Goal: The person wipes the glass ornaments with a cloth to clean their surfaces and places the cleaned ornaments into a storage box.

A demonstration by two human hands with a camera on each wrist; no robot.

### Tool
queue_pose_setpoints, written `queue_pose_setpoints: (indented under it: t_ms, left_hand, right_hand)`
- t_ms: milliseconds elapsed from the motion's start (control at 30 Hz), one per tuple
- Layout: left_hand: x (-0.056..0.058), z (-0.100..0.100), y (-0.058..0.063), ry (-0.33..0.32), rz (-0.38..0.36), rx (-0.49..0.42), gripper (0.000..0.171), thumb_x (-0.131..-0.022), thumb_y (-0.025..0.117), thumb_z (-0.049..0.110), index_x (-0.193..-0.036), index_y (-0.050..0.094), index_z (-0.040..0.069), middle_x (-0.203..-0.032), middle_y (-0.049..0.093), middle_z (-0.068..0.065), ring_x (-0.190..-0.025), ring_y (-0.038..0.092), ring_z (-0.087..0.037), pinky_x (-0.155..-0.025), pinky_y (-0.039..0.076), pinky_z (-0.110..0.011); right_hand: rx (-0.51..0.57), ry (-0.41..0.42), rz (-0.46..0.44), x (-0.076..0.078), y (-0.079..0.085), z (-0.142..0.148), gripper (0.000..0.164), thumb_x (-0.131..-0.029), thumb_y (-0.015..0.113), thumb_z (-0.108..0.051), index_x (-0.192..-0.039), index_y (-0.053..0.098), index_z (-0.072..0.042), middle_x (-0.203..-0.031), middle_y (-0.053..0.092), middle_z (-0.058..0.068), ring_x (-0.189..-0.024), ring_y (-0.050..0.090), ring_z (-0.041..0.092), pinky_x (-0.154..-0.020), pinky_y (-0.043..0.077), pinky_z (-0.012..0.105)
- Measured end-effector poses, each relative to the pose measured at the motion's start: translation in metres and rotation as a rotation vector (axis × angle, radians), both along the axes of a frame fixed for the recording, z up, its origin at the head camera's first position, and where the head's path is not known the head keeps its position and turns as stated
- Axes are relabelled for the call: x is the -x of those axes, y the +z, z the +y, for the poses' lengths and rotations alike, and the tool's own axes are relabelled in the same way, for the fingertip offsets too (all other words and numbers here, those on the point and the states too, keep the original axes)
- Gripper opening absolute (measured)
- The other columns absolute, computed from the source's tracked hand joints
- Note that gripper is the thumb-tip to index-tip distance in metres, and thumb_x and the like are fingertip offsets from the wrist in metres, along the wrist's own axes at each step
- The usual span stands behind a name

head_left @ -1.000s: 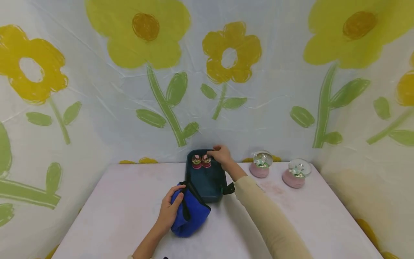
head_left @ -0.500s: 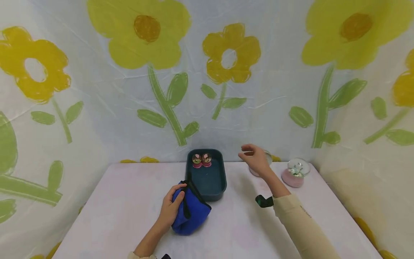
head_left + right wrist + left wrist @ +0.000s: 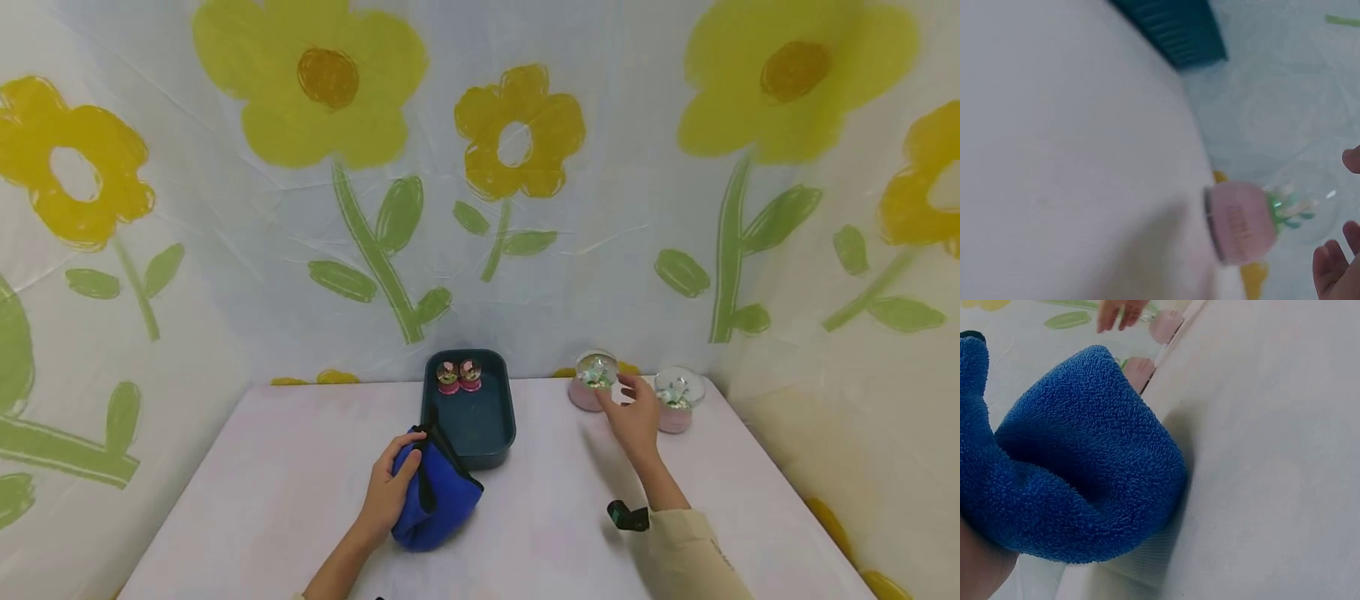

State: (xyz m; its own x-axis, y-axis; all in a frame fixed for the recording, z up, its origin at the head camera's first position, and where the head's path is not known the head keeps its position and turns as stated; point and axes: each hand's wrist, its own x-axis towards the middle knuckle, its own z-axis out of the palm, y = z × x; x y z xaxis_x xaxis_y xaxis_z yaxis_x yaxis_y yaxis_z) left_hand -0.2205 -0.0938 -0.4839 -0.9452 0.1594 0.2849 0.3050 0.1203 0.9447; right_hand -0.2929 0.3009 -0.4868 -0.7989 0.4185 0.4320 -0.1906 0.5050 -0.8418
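Nearest, the left hand (image 3: 386, 496) grips a black-edged blue cloth (image 3: 441, 508); only the left wrist view picks out its looped pile! Just beyond sits the dark teal tray (image 3: 482, 433), two small globes (image 3: 447, 379) at its far end. Rightward, the right hand (image 3: 632, 417), thumb and fingers spread, hovers by pink-based snow globes (image 3: 596, 375); the right wrist view alone reveals faint marks on one base (image 3: 1241, 222).

Grip (image 3: 1334, 269) beside pink-based snow globe (image 3: 1252, 220)
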Motion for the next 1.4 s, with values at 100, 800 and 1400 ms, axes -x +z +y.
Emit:
queue_pose_setpoints:
  t_ms: [100, 800, 1400]
  left_hand:
    - [0.006, -0.003, -0.009, 0.012, 0.012, -0.018, 0.03, -0.103, 0.05, 0.016, -0.13, 0.057, 0.008, -0.138, 0.053, -0.01, -0.127, 0.045, -0.025, -0.101, 0.036, -0.029]
    - [0.006, -0.012, -0.017, 0.017, 0.019, -0.031, 0.028, -0.103, 0.05, 0.025, -0.129, 0.059, 0.019, -0.138, 0.053, -0.003, -0.126, 0.046, -0.025, -0.102, 0.034, -0.047]
    - [-0.007, -0.007, -0.03, -0.002, -0.03, -0.044, 0.028, -0.102, 0.051, 0.024, -0.128, 0.059, 0.018, -0.138, 0.053, -0.004, -0.126, 0.046, -0.024, -0.1, 0.038, -0.031]
  right_hand:
    - [0.037, -0.024, -0.044, 0.004, -0.012, -0.001, 0.059, -0.082, 0.078, -0.013, -0.128, 0.048, 0.009, -0.127, 0.049, 0.026, -0.114, 0.048, 0.042, -0.094, 0.041, 0.049]
    - [0.214, 0.054, -0.288, 0.05, -0.036, 0.005, 0.088, -0.084, 0.077, -0.027, -0.148, 0.022, 0.001, -0.149, 0.029, 0.024, -0.136, 0.03, 0.038, -0.108, 0.029, 0.048]
    - [0.144, 0.008, -0.326, 0.058, -0.063, 0.005, 0.092, -0.076, 0.083, -0.024, -0.146, 0.029, 0.004, -0.143, 0.04, 0.026, -0.133, 0.036, 0.039, -0.109, 0.027, 0.048]
